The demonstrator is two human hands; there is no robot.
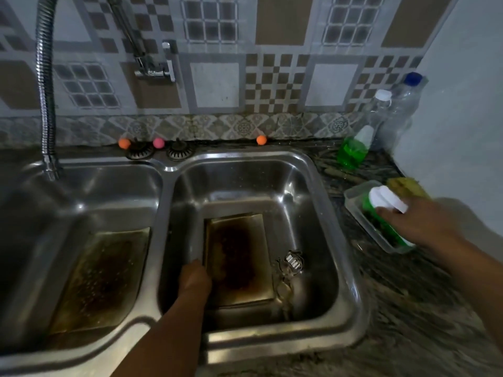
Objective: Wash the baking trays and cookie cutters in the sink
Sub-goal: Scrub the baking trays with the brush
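Trays sit one per basin: left tray (100, 278) parked, right tray (239, 259) steadied at its edge by left hand (194, 278), fingers hidden, grip unclear. Cookie cutters (290, 265) beside it. Right hand (424, 221) grasps soap bottle (386, 210) over tub (353, 197) on worktop (408, 308), likely dosing next.

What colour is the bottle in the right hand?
Green bottle with a white cap, head view.

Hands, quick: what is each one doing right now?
Left hand: grips the edge of the tray in the right basin.
Right hand: holds the green bottle over the tub.
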